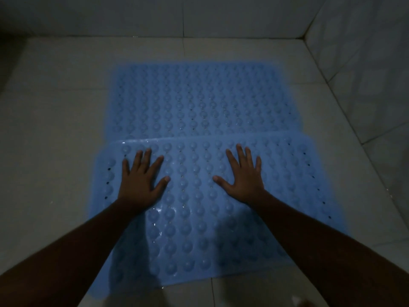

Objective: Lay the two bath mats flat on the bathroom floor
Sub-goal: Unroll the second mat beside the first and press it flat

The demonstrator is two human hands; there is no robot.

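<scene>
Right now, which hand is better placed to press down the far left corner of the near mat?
Left. The left hand lies flat on the near mat with its little finger close to that corner. The right hand lies flat on the mat's other half, far from it.

The far mat (199, 100) is lying on the floor (55, 140) toward its back edge, short of the back wall (132, 16). The near mat (199, 229) is lying in front of it, with its far edge overlapping the far mat's near edge. The right wall (365, 52) is running along the floor's right edge, apart from both mats. The left grip (140, 180) is resting flat on the near mat's far left part, and the right grip (244, 178) is resting flat on its far right part.
</scene>
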